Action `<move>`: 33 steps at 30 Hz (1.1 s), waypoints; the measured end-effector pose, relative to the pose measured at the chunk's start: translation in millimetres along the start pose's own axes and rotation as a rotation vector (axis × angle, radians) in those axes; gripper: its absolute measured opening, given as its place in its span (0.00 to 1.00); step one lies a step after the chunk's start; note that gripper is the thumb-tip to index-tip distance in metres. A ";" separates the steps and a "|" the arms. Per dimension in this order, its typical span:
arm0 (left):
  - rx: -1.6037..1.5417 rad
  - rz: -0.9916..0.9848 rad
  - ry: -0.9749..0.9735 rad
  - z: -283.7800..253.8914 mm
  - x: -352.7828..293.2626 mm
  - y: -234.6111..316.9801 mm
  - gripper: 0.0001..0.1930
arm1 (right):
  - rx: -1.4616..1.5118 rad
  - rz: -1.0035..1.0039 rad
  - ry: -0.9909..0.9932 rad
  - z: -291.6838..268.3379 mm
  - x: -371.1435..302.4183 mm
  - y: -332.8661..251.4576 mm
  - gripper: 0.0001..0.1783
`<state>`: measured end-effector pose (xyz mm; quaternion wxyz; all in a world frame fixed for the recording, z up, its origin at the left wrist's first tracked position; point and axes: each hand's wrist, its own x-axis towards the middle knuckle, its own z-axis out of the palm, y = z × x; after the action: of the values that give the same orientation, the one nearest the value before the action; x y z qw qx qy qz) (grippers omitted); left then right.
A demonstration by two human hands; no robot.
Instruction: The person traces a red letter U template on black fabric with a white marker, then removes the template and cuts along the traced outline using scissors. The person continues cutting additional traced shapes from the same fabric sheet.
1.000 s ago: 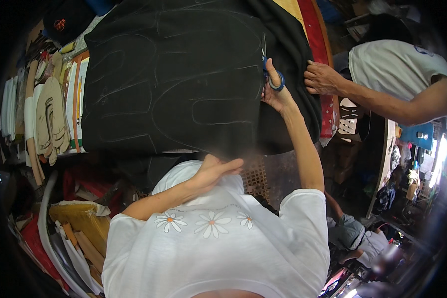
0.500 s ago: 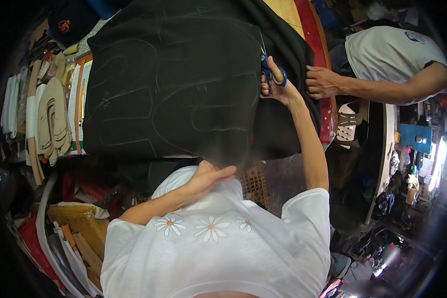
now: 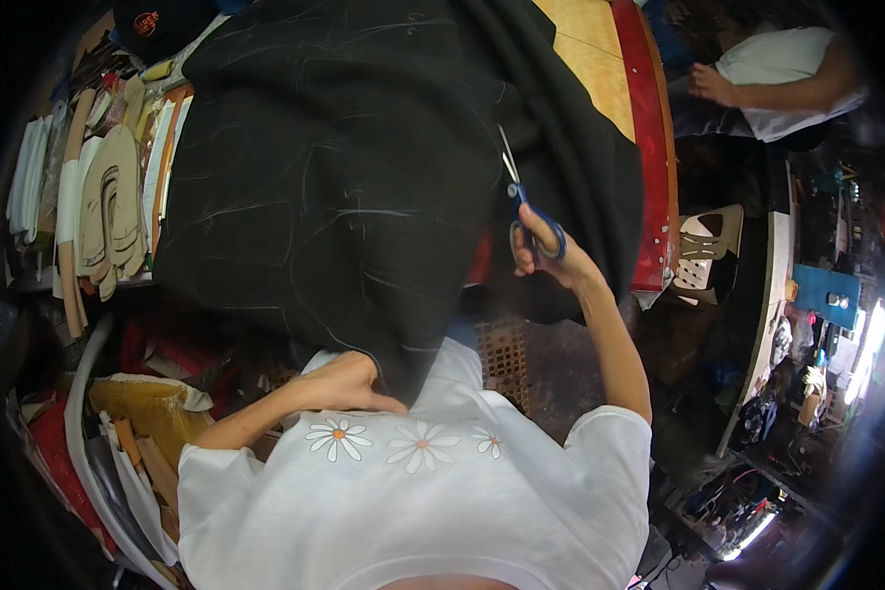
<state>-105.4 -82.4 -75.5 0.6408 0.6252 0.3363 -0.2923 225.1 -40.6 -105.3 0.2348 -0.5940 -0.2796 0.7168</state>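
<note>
A large black fabric sheet (image 3: 236,270) with chalk-drawn curved outlines covers most of the table and hangs over its near edge. My left hand (image 3: 344,382) is closed on the sheet's near edge, which is drawn in against my white shirt. In my right hand (image 3: 560,261) is a pair of scissors (image 3: 514,189) with blue handles, my thumb through one loop. The blades point away from me, slightly apart, over the fabric near its right-hand part. Part of the near fabric edge is hidden by my left hand.
The table's red edge (image 3: 649,147) runs along the right. Beyond it stands a person (image 3: 782,84), near a pale plastic chair (image 3: 698,258). Rolled materials and beige cut pieces (image 3: 113,211) lie at the left. A yellow-brown bundle (image 3: 152,423) is at lower left.
My left hand has pulled the fabric's near edge toward my body, creasing the sheet. My right hand and the scissors have come nearer me. The other person's hand has left the table edge.
</note>
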 end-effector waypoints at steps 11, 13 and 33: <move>-0.061 0.432 -0.066 -34.5 -34.1 -36.5 0.16 | -0.795 -0.001 -0.244 -78.5 -102.9 -32.5 0.25; -0.158 0.536 0.036 -68.9 -53.3 -41.4 0.13 | -0.657 -0.129 -0.109 -91.1 -117.3 -54.2 0.21; 0.830 0.271 1.530 -482.9 54.6 -69.1 0.38 | -0.918 -0.735 1.035 -34.4 201.0 -198.4 0.22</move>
<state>-159.0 398.6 -156.9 -0.0101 0.8665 0.4628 0.1867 222.9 243.5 -120.0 0.2883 -0.7596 -0.5818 0.0376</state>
